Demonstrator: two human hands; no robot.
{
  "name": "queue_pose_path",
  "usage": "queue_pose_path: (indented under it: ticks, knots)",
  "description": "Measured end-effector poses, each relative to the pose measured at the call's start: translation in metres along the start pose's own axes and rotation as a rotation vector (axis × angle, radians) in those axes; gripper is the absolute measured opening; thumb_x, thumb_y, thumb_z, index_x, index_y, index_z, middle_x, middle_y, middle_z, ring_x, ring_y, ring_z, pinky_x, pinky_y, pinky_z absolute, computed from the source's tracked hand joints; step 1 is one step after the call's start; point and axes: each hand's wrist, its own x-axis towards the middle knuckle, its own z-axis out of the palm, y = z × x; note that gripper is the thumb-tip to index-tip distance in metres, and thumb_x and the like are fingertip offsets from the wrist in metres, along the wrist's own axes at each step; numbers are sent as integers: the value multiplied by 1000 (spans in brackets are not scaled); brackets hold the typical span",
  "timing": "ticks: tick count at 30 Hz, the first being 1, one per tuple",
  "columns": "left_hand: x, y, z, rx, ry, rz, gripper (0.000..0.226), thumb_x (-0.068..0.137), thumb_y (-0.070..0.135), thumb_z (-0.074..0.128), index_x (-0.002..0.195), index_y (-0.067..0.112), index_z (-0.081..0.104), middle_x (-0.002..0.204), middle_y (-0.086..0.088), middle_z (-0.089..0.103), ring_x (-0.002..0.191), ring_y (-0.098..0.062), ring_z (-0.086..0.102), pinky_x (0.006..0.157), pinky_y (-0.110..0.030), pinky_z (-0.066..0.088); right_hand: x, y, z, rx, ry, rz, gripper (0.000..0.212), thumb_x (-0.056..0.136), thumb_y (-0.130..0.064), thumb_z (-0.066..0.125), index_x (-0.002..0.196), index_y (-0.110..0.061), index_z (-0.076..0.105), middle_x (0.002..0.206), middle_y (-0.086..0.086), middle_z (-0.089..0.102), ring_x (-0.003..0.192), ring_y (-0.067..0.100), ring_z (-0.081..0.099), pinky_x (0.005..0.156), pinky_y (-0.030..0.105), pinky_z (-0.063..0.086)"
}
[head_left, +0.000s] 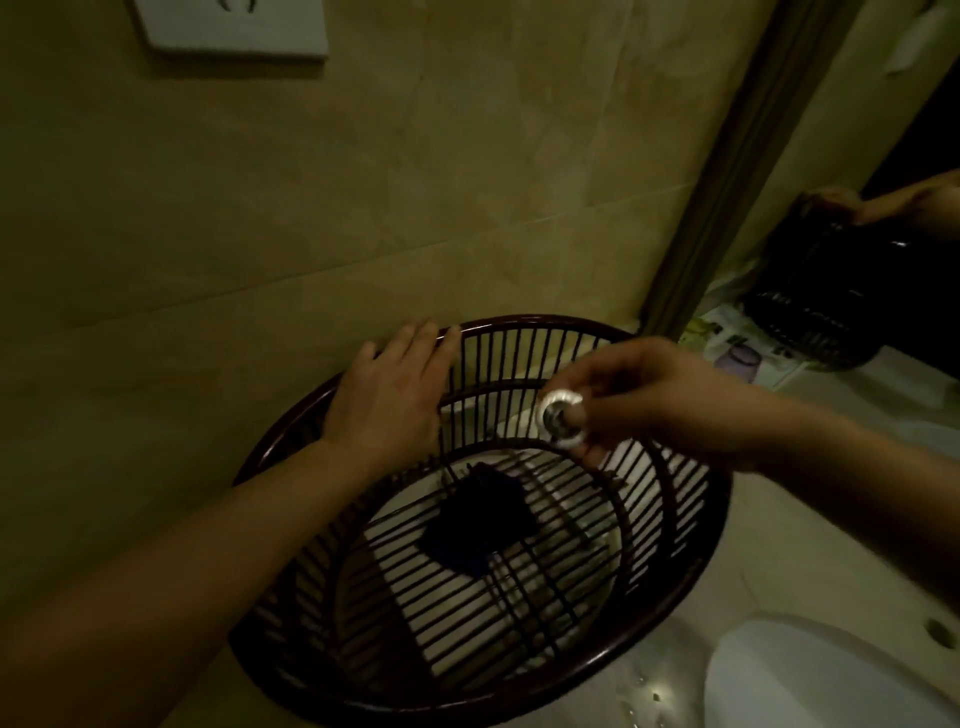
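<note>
Steadying seems to be the job of the left hand (387, 400), which lies flat with straight fingers on the far wall of the dark brown slatted plastic basket (696, 587), likely to stop it sliding on the pale worktop (779, 545). The right hand (660, 400) pinches a small shiny round silver cap (563, 418) just above the basket's inside, perhaps to drop it in. One basket, one cap, one dark blue scrap (478, 517) on the basket floor.

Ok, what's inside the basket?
Inside the basket, one dark crumpled item lies on the bottom. The right hand, pinching a silvery round thing above it, and the left hand on the rim hide parts of the far wall.
</note>
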Motion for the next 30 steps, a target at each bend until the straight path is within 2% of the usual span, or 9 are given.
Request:
queue_pose_path:
  ticks: [4, 8, 11, 15, 20, 23, 25, 28, 30]
  knots:
    - [2, -4, 7, 23, 4, 15, 96, 73, 37, 67, 151, 11, 19, 152, -15, 35, 138, -30, 36, 97, -49, 40, -24, 0, -44, 191, 311, -110, 28, 77, -9, 66, 104, -3, 71, 88, 16, 74, 72, 22, 71, 65, 28, 59]
    - [4, -5, 13, 4, 55, 41, 99, 65, 34, 77, 148, 7, 30, 146, -18, 43, 132, -33, 43, 90, -51, 45, -37, 26, -86, 359, 540, -158, 22, 77, -6, 64, 98, -4, 70, 79, 11, 73, 64, 18, 70, 59, 24, 58]
    - [5, -5, 14, -16, 61, 44, 101, 60, 29, 82, 145, 6, 34, 143, -19, 46, 128, -34, 46, 86, -51, 46, -32, 76, -108, 352, 669, -73, 16, 86, -1, 62, 100, -3, 69, 81, 11, 74, 67, 21, 70, 61, 26, 58]
    - [6, -5, 16, -25, 47, 42, 102, 57, 25, 81, 146, 6, 33, 143, -19, 46, 127, -34, 44, 83, -51, 47, -4, 156, -112, 109, 779, 189, 14, 90, -1, 65, 104, 0, 64, 93, 21, 70, 74, 26, 69, 61, 29, 58]
    - [6, -6, 16, -15, 34, 50, 106, 53, 23, 82, 145, 3, 34, 141, -21, 46, 126, -33, 38, 79, -53, 46, 26, 230, -121, -142, 797, 423, 21, 84, -5, 73, 104, -3, 68, 85, 14, 70, 65, 23, 70, 64, 35, 62]
    - [7, -6, 18, -2, 30, 48, 107, 52, 23, 83, 145, 3, 34, 141, -22, 46, 126, -35, 42, 79, -54, 46, 40, 251, -127, -338, 761, 481, 18, 79, -13, 75, 97, -11, 74, 85, 7, 75, 71, 20, 73, 72, 39, 62]
    - [7, -6, 19, 6, 35, 58, 103, 55, 26, 79, 145, 3, 35, 140, -22, 46, 125, -36, 42, 78, -53, 45, 49, 253, -128, -448, 757, 481, 12, 80, -16, 74, 92, -14, 75, 87, 4, 75, 73, 19, 71, 71, 33, 60]
    - [8, -7, 19, 20, 53, 65, 93, 61, 32, 58, 145, 4, 33, 140, -23, 46, 126, -35, 41, 77, -52, 45, 58, 249, -127, -504, 736, 474, 8, 84, -12, 71, 91, -12, 75, 81, 4, 69, 64, 15, 63, 59, 24, 49]
    - [7, -7, 19, 25, 55, 62, 91, 62, 33, 52, 146, 4, 33, 140, -23, 46, 127, -35, 42, 77, -52, 44, 61, 252, -127, -566, 707, 484, 9, 83, -12, 72, 91, -10, 76, 80, 5, 66, 65, 16, 57, 59, 22, 42]
